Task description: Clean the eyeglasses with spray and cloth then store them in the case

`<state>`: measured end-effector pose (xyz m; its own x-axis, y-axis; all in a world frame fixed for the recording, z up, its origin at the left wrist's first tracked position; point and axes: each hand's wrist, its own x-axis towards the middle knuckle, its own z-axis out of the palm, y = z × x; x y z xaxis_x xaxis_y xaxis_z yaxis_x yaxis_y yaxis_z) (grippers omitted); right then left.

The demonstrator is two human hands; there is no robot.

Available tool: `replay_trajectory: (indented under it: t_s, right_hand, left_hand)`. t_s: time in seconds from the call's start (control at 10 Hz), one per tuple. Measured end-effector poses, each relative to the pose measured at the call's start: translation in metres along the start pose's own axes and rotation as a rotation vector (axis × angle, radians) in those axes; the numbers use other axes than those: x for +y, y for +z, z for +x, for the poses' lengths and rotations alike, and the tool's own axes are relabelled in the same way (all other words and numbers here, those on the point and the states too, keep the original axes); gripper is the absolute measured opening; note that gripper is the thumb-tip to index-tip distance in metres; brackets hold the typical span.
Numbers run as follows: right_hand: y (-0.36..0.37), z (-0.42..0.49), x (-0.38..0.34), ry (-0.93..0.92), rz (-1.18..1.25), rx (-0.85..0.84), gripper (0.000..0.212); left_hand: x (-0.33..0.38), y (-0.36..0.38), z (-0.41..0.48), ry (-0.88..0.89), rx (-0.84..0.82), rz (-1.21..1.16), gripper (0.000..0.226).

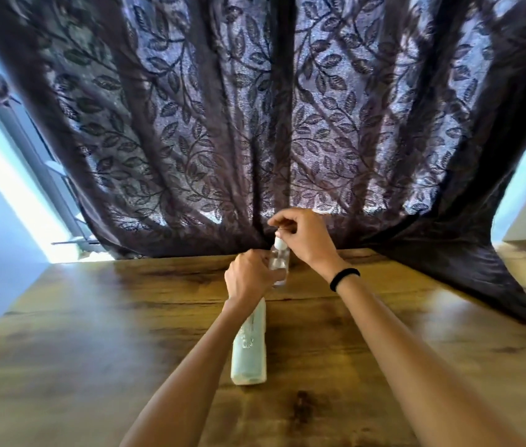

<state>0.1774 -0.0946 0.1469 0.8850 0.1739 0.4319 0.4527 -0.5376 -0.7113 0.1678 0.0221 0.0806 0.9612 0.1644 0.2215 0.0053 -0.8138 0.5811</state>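
Note:
A small clear spray bottle (pixel 278 258) with a white top stands upright near the far edge of the wooden table (pixel 94 333). My left hand (pixel 248 277) is wrapped around its body. My right hand (pixel 300 235) pinches the white top from above. A pale green eyeglass case (pixel 250 346) lies shut on the table just below my left wrist, its long side running away from me. No eyeglasses and no cloth are visible.
A dark leaf-patterned curtain (pixel 255 124) hangs right behind the table and drapes onto its far right corner (pixel 480 285). A bright window frame (pixel 29 156) is at the left. A black band circles my right wrist.

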Motion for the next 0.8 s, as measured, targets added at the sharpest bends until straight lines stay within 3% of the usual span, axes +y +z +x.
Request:
replay_trajectory:
  t_s: [0.2,0.6,0.7,0.8]
  right_hand:
    - [0.031,0.015,0.015,0.041,0.017,-0.069,0.023]
    - [0.044,0.003,0.016,0.041,0.160,-0.023,0.021]
    - [0.038,-0.001,0.017,0.038,0.198,0.019,0.021]
    - [0.030,-0.005,0.015,0.029,0.193,0.076,0.022]
  left_hand:
    - [-0.031,0.009,0.010,-0.084,-0.028,0.014,0.029]
    - [-0.041,0.012,-0.002,-0.032,-0.048,-0.016,0.046]
    - [-0.041,0.003,-0.003,-0.001,-0.020,-0.038,0.044]
    - [-0.039,-0.008,-0.004,0.022,0.161,-0.015,0.045]
